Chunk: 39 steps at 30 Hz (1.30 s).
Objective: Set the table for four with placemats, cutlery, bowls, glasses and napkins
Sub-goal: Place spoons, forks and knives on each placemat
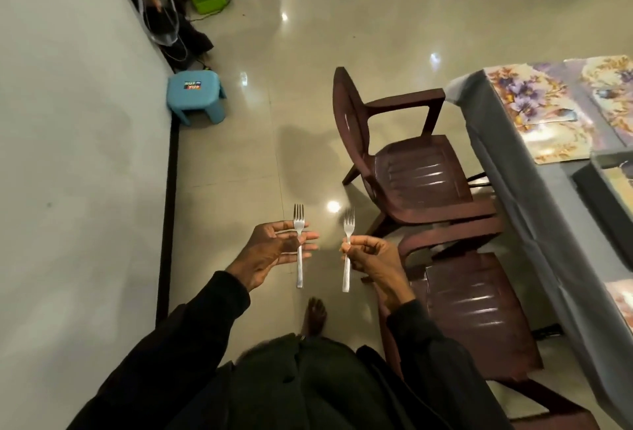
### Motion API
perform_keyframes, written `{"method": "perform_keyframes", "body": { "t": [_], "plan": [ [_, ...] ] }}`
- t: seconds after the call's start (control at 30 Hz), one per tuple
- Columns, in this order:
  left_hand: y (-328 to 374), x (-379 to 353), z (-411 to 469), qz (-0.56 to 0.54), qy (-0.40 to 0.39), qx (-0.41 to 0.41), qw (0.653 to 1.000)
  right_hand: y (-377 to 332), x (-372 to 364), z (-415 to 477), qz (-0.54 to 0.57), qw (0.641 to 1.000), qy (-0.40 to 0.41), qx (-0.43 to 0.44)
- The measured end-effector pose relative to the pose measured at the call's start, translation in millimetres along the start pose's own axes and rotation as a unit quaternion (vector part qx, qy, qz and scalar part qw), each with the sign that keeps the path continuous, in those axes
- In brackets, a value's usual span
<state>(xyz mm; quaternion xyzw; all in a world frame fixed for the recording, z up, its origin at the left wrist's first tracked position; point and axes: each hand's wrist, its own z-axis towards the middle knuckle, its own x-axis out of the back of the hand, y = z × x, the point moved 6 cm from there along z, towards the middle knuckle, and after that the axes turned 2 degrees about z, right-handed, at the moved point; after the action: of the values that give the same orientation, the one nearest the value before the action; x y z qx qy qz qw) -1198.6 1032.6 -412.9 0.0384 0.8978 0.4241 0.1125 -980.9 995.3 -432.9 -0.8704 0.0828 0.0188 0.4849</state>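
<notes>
I stand on the floor with a steel fork in each hand, both forks upright with tines up. My left hand (274,251) pinches one fork (299,244) between thumb and outstretched fingers. My right hand (370,255) curls round the neck of the other fork (347,251). The table (507,169), under a grey cloth, runs along the right edge. Floral placemats lie on it: one (537,111) near the far corner, another (613,93) beside it, and two more cut off at the right edge.
Two dark brown plastic chairs stand between me and the table, one (404,155) farther off, one (479,306) close to my right. A blue stool (196,95) sits by the white wall on the left. Another person's hand and bags show at the top left.
</notes>
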Motion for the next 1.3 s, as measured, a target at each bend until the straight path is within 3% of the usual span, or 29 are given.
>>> {"method": "perform_keyframes", "body": {
  "t": [0.43,1.0,1.3],
  "plan": [
    [138,28,175,-0.002,-0.063,0.024,0.998,-118,-30,160,0.009,0.996,0.073,0.055],
    [377,96,407,0.131,-0.204,0.032,0.969,-279,-114,385,0.111,0.969,0.210,0.073],
    [455,65,539,0.170,-0.246,0.049,0.953,-320,-83,497,0.166,0.939,0.296,0.052]
  ]
}}
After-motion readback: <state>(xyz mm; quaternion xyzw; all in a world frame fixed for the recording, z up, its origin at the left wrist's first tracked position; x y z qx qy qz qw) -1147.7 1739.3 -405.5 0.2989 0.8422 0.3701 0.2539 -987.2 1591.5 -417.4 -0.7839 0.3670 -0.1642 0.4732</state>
